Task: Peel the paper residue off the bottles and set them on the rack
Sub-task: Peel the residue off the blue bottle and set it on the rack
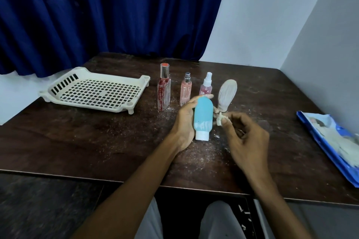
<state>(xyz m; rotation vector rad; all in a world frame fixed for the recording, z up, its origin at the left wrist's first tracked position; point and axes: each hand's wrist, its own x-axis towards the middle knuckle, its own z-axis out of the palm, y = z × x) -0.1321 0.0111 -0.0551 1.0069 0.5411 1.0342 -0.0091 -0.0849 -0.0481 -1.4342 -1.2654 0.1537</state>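
My left hand (183, 122) grips a blue squeeze bottle (203, 116) that stands on its white cap on the dark table (97, 137). Streaks of white paper residue remain near the cap. My right hand (246, 139) pinches a crumpled scrap of peeled paper (220, 120) just right of the bottle. Behind stand a tall red bottle (164, 89), a small pink spray bottle (186, 90), a pink spray bottle with a white nozzle (206, 85) and a clear ribbed bottle (226, 94) resting on its cap. The cream slotted rack (93, 89) sits at the back left with nothing in it.
A blue plastic bag (334, 141) holding white scraps lies at the table's right edge. Paper crumbs are scattered over the table around the bottles. A blue curtain (97, 15) hangs behind, and a white wall (291, 25) stands at the right.
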